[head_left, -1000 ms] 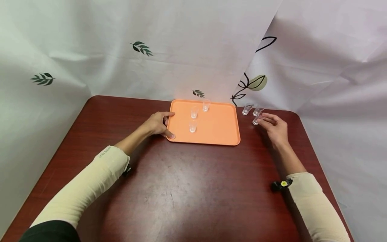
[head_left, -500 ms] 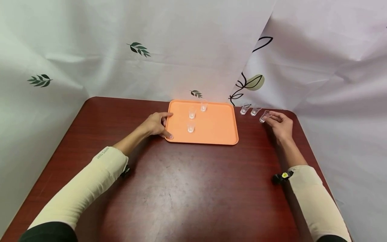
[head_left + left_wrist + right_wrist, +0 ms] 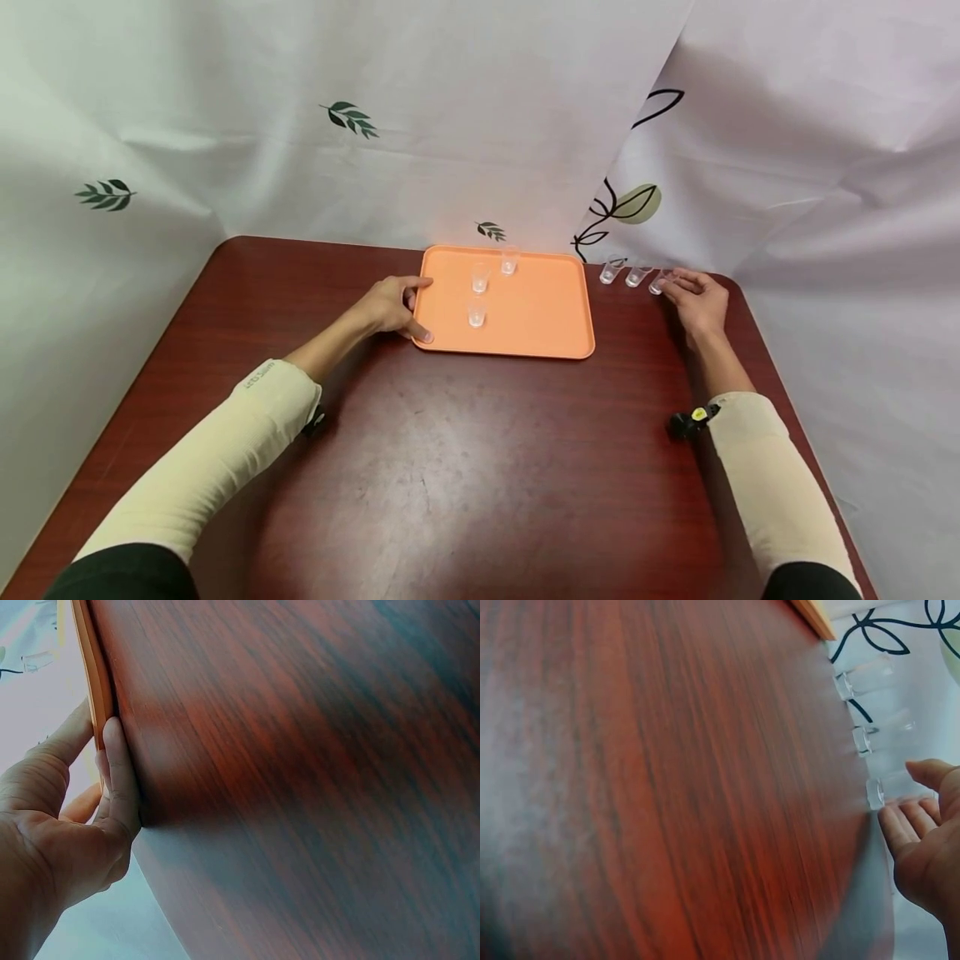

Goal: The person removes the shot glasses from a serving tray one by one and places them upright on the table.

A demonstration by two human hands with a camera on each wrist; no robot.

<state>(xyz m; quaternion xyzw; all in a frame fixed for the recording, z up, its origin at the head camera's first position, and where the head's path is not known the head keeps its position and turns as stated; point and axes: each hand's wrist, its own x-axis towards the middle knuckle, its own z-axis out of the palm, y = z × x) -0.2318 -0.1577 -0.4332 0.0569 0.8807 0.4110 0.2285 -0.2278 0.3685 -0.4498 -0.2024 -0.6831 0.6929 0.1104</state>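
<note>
My left hand (image 3: 388, 308) grips the left edge of an orange tray (image 3: 540, 312), thumb at the near corner and index finger at the rim. In the left wrist view, fingers (image 3: 120, 772) lie along the tray's side wall. Three small clear plastic cups stand on the tray: a near cup (image 3: 477, 314), a middle cup (image 3: 480, 279) and a far cup (image 3: 509, 262). Right of the tray, my right hand (image 3: 702, 304) holds another clear cup (image 3: 658, 284) between thumb and fingers. That cup's base (image 3: 875, 793) is right at the tabletop in the right wrist view.
Two more clear cups, a left one (image 3: 610, 271) and a right one (image 3: 635, 276), stand along the back edge, in line with the held cup. The dark red wooden table (image 3: 450, 467) meets a pale patterned curtain (image 3: 450, 125) behind.
My right hand has shifted right, then back toward the far edge, with its cup, now level with the two others. The left hand keeps its hold on the tray.
</note>
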